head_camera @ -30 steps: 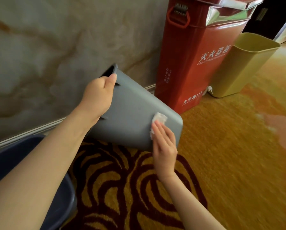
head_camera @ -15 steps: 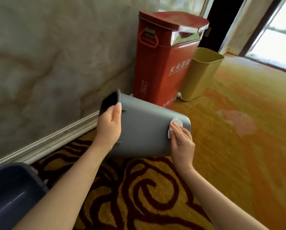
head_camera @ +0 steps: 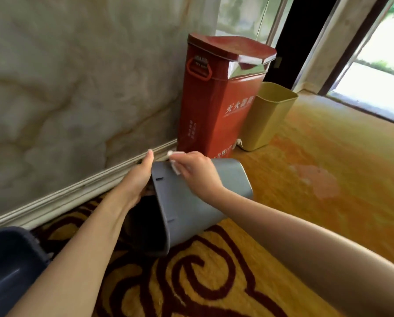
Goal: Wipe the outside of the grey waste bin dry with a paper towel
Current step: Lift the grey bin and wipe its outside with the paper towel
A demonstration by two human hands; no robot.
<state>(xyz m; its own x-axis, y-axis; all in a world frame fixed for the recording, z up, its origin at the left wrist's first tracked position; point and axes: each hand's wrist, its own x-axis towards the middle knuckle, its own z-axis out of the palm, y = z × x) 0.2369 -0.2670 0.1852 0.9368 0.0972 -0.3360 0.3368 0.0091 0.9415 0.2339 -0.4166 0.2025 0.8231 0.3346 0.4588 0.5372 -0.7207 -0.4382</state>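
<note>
The grey waste bin (head_camera: 191, 202) is held tipped on its side above the patterned carpet, its dark mouth turned toward me and down to the left, its base pointing right. My left hand (head_camera: 138, 179) grips the bin's rim at the upper left, fingers inside the mouth. My right hand (head_camera: 196, 170) presses a small crumpled white paper towel (head_camera: 174, 162) on the bin's upper outer wall, close to the rim. Part of the towel is hidden under my fingers.
A tall red metal fire-extinguisher box (head_camera: 218, 99) stands against the marble wall (head_camera: 77, 88), with a yellow-green waste bin (head_camera: 266, 115) to its right. A dark blue tub (head_camera: 8, 266) sits at the lower left. An orange carpet (head_camera: 328, 179) stretches toward a bright doorway.
The bin has been turned so its mouth faces me. My right hand slid the paper towel from near the base to the rim end. My left hand shifted its hold on the rim.
</note>
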